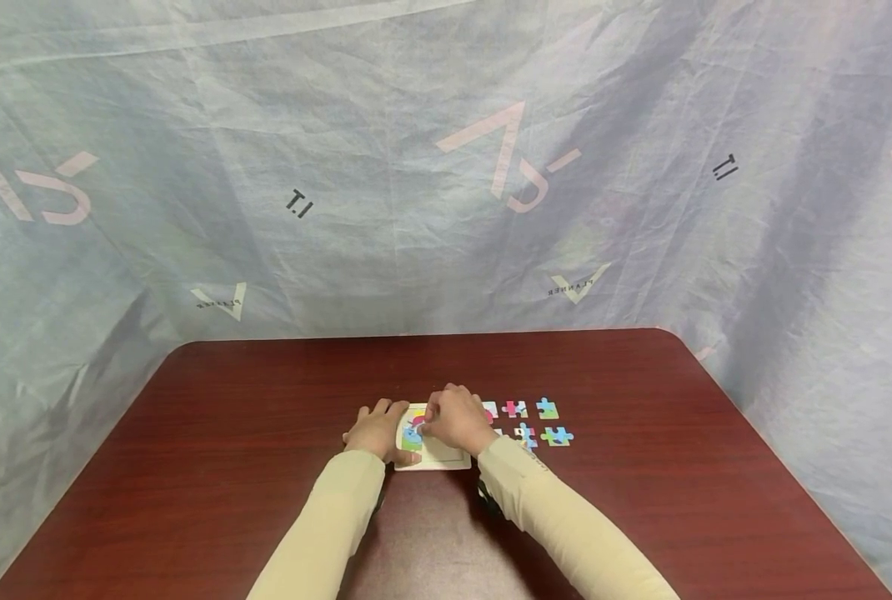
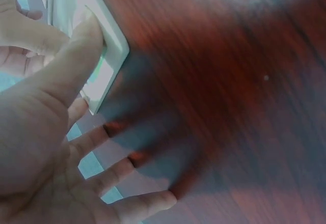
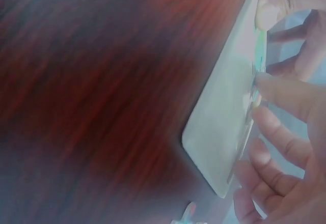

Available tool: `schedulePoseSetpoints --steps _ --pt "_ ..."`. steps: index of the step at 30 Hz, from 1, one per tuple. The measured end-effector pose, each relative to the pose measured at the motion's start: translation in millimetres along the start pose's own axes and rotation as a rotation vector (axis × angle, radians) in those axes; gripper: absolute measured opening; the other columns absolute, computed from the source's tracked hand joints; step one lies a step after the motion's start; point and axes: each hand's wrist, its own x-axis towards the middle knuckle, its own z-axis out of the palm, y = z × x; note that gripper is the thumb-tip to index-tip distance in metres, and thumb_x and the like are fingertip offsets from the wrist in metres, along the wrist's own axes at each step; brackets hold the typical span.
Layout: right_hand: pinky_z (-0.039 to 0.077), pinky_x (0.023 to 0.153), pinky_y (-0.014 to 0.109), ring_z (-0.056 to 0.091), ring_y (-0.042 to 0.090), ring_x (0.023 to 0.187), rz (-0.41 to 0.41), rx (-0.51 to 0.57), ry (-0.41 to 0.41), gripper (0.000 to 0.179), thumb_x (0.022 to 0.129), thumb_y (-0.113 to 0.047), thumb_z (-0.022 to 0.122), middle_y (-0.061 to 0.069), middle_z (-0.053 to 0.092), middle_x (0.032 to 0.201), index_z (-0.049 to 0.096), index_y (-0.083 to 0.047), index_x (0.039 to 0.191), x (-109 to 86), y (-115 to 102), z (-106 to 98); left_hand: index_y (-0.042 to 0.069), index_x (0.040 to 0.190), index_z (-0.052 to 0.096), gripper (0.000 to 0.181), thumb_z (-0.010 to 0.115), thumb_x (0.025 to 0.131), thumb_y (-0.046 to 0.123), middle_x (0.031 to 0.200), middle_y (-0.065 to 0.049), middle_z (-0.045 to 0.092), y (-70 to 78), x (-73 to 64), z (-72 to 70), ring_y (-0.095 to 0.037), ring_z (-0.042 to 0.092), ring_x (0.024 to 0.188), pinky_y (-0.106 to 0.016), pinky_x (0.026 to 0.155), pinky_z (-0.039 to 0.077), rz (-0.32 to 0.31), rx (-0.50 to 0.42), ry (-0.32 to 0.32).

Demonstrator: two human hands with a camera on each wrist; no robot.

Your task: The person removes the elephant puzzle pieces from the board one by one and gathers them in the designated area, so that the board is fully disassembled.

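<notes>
On glossy woodgrain table (image 1: 266, 400) | cream rounded board (image 1: 443, 457) | left fingers (image 2: 142, 205) spread | right fingers (image 3: 279, 136) bent, grip unclear

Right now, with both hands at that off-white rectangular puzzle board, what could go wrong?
The right hand or its beige sleeve might sweep the loose multicoloured jigsaw pieces alongside out of place. The left hand rests its thumb on the board; if that lifts, the board could slide across the glossy red-brown table.
</notes>
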Motion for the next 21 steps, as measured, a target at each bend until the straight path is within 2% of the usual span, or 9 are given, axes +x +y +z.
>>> schedulePoseSetpoints --steps 6,8,16,21 --pt "0.047 0.084 0.041 0.061 0.027 0.100 0.022 -0.046 0.013 0.028 0.080 -0.039 0.088 0.002 0.064 0.095 0.076 -0.017 0.093 0.4 4 -2 0.012 0.148 0.049 0.084 0.091 0.078 0.031 0.148 -0.016 0.046 -0.4 1.9 0.0 -0.042 0.042 0.132 -0.068 0.090 0.048 -0.004 0.005 -0.009" --pt "0.048 0.084 0.042 0.061 0.027 0.100 0.015 -0.047 0.009 0.028 0.079 -0.038 0.088 0.002 0.065 0.095 0.077 -0.017 0.094 1.0 5 -3 0.012 0.148 0.049 0.084 0.090 0.078 0.031 0.149 -0.016 0.046 -0.8 2.3 0.0 -0.042 0.041 0.133 -0.069 0.091 0.047 -0.009 0.003 -0.011" --pt "0.048 0.088 0.047 0.059 0.028 0.100 0.003 0.004 -0.044 0.022 0.080 -0.024 0.088 0.005 0.063 0.096 0.078 -0.013 0.096 0.1 9 -13 0.013 0.149 0.049 0.083 0.090 0.079 0.031 0.148 -0.016 0.046 -0.1 3.3 1.5 -0.043 0.041 0.133 -0.070 0.092 0.046 -0.007 -0.004 -0.009" --pt "0.047 0.090 0.048 0.057 0.029 0.102 -0.004 0.006 -0.072 0.026 0.079 -0.021 0.089 0.007 0.063 0.100 0.079 -0.013 0.102 -3.0 12 -17 0.012 0.148 0.050 0.084 0.091 0.077 0.031 0.147 -0.015 0.047 -0.9 4.2 2.5 -0.043 0.042 0.132 -0.069 0.091 0.047 -0.013 -0.001 -0.006"
